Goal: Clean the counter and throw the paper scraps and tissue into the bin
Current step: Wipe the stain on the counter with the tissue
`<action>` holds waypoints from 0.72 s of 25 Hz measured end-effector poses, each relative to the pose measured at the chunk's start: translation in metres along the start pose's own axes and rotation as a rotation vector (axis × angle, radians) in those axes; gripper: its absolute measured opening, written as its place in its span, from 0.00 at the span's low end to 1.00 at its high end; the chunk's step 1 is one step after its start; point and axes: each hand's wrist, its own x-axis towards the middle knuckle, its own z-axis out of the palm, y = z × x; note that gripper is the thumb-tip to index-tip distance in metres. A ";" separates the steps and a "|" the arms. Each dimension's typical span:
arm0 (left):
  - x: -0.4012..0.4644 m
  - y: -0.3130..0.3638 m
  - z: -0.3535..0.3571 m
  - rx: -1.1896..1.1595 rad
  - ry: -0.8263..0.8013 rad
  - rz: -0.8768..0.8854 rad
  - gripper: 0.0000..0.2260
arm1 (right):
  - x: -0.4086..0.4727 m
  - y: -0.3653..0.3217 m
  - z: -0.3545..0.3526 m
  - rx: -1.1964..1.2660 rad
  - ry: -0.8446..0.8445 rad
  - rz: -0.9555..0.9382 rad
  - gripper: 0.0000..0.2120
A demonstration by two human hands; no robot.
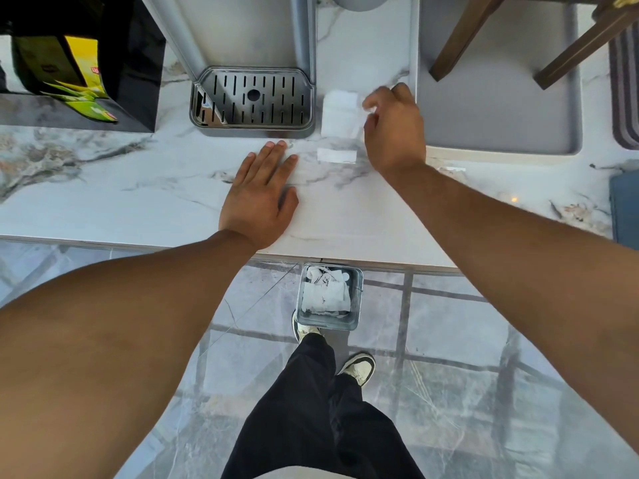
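Observation:
A white tissue [339,114] lies on the marble counter [145,188], just right of the drip tray. My right hand [394,129] is at the tissue's right edge, fingers pinched on a blurred white corner of it. A small white paper scrap [336,155] lies in front of the tissue, between my two hands. My left hand [261,195] rests flat on the counter, fingers spread, holding nothing. On the floor below the counter edge stands a small grey bin [358,299] with crumpled white paper inside.
A dispenser with a slotted metal drip tray [252,98] stands behind my left hand. A black box with yellow-green packets [86,63] is at the far left. A grey tray [498,98] and wooden chair legs [463,32] lie to the right. My feet stand beside the bin.

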 end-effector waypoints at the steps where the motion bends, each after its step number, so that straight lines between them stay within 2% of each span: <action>1: 0.000 0.000 0.000 -0.003 0.004 0.001 0.24 | 0.009 -0.001 0.007 -0.018 -0.019 0.042 0.14; 4: 0.000 0.001 0.002 -0.007 0.012 0.002 0.24 | 0.003 -0.005 0.023 -0.020 -0.039 0.062 0.16; 9: 0.001 0.000 0.004 0.007 0.007 0.000 0.24 | -0.096 -0.011 0.026 0.263 -0.020 -0.102 0.14; 13: 0.000 0.001 0.002 0.002 0.001 -0.003 0.24 | -0.181 -0.001 0.016 0.357 -0.203 -0.186 0.15; 16: 0.001 0.002 0.001 -0.008 -0.007 -0.004 0.24 | -0.201 0.010 0.003 0.473 -0.299 -0.082 0.15; 18: 0.000 0.002 0.000 -0.012 -0.008 -0.011 0.24 | -0.194 0.021 -0.010 0.500 -0.158 0.084 0.16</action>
